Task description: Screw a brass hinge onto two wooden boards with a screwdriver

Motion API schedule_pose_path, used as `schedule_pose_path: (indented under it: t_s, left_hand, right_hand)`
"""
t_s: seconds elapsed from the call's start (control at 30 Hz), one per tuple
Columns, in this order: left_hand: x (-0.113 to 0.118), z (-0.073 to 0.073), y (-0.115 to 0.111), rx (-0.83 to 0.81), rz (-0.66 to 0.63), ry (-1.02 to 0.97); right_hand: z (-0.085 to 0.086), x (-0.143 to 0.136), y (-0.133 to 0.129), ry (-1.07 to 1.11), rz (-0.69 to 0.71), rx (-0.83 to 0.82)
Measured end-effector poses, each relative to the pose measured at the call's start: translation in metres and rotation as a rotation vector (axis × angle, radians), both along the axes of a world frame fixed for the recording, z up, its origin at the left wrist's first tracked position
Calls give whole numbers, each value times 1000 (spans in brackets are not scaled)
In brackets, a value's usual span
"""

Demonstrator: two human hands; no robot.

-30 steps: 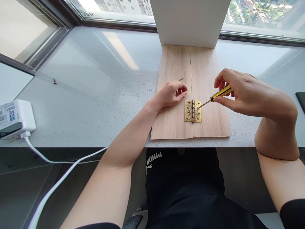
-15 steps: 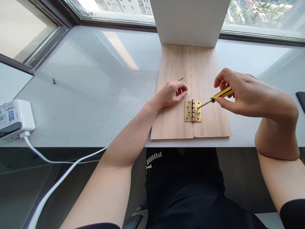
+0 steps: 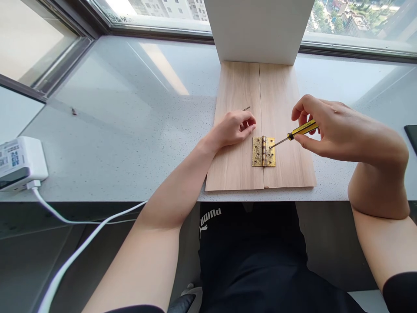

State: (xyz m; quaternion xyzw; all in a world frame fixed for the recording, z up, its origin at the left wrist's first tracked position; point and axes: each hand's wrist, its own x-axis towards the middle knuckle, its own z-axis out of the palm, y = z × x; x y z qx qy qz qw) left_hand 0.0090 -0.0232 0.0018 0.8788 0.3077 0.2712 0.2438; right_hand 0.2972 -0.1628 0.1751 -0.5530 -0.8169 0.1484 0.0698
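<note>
A yellow-and-black screwdriver (image 3: 304, 128) is gripped by my right hand (image 3: 332, 128), its shaft slanting down to the left. The tip meets the right leaf of a brass hinge (image 3: 269, 158), around one of its screw holes. The hinge lies unfolded across the seam between a left wooden board (image 3: 234, 174) and a right wooden board (image 3: 289, 174). On the left board rests my left hand (image 3: 233, 128), just above and left of the hinge. Its fingers curl loosely, thumb and index slightly apart, with nothing visible between them. A small screw-like metal piece (image 3: 246, 108) shows just beyond that hand.
The boards lie on a speckled white counter (image 3: 130, 130), close to its front edge. A white pillar (image 3: 259, 30) stands behind them, between windows. At left sits a white power adapter (image 3: 24, 161) with a cable (image 3: 81, 243) hanging over the edge. A dark object (image 3: 412, 134) lies far right.
The screwdriver has turned slightly in my right hand, and lettering now shows on its handle. My right hand has shifted a little. My left hand and the hinge stay in place.
</note>
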Motion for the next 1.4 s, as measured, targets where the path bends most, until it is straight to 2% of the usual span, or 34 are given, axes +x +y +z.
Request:
schedule_pose_path:
  t_s: [0.07,0.13,0.2,0.27,0.4,0.63,0.73,0.83,0.9,1.0,1.23,1.3,1.4]
  left_hand:
    - [0,1,-1,-4,6,1]
    - [0,2,-2,-9,8,7]
    - [0,3,-2,-12,8,12]
    - [1,3,-2,-12,4,14]
    - [1,3,-1,-13,5,21]
    - [1,5,-3,-23,12,25]
    - [1,4,-3,-25,10,13]
    - [1,3,-3,-28,2,12]
    - [1,3,-2,-32,-4,17]
    - [1,3,-3,-32,-9,30]
    - [5,8,-14,13,-73,40]
    - [9,10,-19,44,-114,29]
    - [14,15,-27,39,-203,27]
  right_hand:
    - [-2,-2,0,34,-9,5]
    - [-3,-5,1,33,-94,25]
    - [-3,-8,2,-22,-182,45]
    - [0,-9,3,-90,-210,35]
    - [3,-6,2,-90,-150,-19]
    - [-1,0,0,58,30,8]
    - [0,-5,-1,38,-68,-21]
    - [1,-8,0,-82,-202,7]
    - [2,-8,2,-136,-223,7]
    - [5,-5,2,-103,-171,-28]
    - [4,3,-1,36,85,5]
    - [1,3,-1,44,86,-8]
    - [1,-1,0,10,-25,-32]
